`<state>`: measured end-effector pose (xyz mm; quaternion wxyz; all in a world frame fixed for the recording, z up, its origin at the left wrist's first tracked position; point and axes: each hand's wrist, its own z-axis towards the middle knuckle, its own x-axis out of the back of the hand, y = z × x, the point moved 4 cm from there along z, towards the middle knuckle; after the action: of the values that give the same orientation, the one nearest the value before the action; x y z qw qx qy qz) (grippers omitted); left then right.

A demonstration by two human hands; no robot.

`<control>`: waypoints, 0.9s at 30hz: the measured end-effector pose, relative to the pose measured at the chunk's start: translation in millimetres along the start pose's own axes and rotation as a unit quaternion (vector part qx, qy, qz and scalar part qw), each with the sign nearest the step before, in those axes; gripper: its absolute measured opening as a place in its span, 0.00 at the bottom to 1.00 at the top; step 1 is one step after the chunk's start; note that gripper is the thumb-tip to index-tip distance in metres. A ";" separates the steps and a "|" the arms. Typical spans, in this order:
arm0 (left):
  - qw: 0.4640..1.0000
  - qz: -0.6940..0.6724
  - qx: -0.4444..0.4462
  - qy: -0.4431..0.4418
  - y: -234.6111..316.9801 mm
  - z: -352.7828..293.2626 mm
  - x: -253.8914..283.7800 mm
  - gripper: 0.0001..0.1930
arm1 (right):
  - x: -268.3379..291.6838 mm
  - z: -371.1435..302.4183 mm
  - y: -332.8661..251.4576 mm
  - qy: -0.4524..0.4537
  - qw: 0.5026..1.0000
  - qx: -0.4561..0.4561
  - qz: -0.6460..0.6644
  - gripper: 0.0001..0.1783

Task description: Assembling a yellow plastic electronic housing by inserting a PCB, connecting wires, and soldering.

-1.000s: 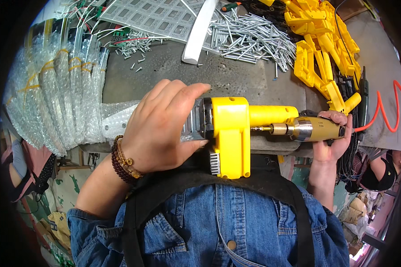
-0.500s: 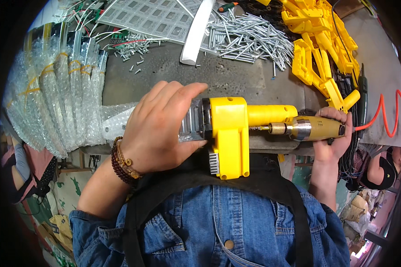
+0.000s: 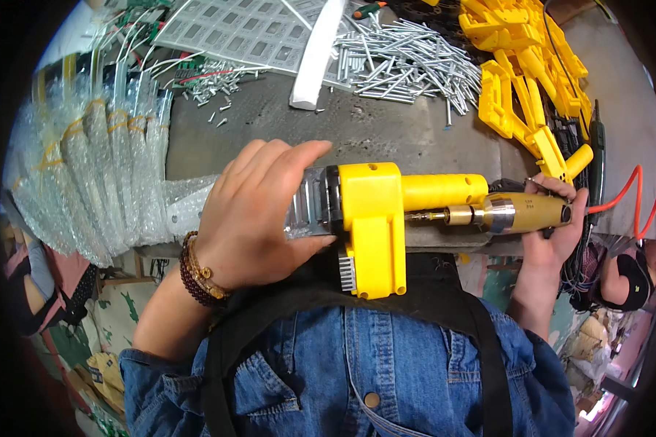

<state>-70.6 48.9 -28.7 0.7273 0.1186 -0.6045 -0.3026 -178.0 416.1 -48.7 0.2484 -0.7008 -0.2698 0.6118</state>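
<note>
My left hand (image 3: pixel 251 207) curves around the clear-wrapped end of a long tool, just beside its yellow plastic housing (image 3: pixel 375 233). A yellow tubular handle (image 3: pixel 444 191) extends rightward from this housing, and silvery ribbed fins show at its lower left. The tool's pale shaft (image 3: pixel 189 216), in bubble wrap, runs left from under my hand. My right hand (image 3: pixel 557 226) is closed around a gold-coloured power screwdriver (image 3: pixel 525 213), held level. Its bit (image 3: pixel 424 216) points left at the housing, below the handle; whether the tip touches a screw cannot be made out.
Several bubble-wrapped pieces (image 3: pixel 98 160) lie at the left. Long screws (image 3: pixel 408 62) are heaped at the back, near small screws (image 3: pixel 215 91) and a white strip (image 3: pixel 317 62). Yellow plastic shells (image 3: pixel 525 80) pile up back right. A coiled orange hose (image 3: pixel 627 191) trails from the screwdriver.
The screwdriver and my right hand have shifted slightly right, and the housing slightly left and toward me. Both hands keep their holds.
</note>
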 end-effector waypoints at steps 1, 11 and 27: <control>1.000 0.002 0.012 -0.009 0.5 1.1 -1.1 0.45 | -0.6 6.4 -4.1 -0.054 0.997 -0.007 0.058 0.19; 0.999 0.028 -0.016 -0.007 3.8 4.1 -3.1 0.44 | -18.8 25.9 -0.5 -0.032 0.992 0.011 0.120 0.22; 1.000 0.002 -0.031 -0.005 3.3 8.0 -4.2 0.43 | -39.1 41.5 23.6 -0.101 0.990 -0.044 0.090 0.19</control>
<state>-77.6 55.5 -28.4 0.7279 0.0933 -0.5989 -0.3205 -221.6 372.9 -41.7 0.1330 -0.6671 -0.2561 0.6868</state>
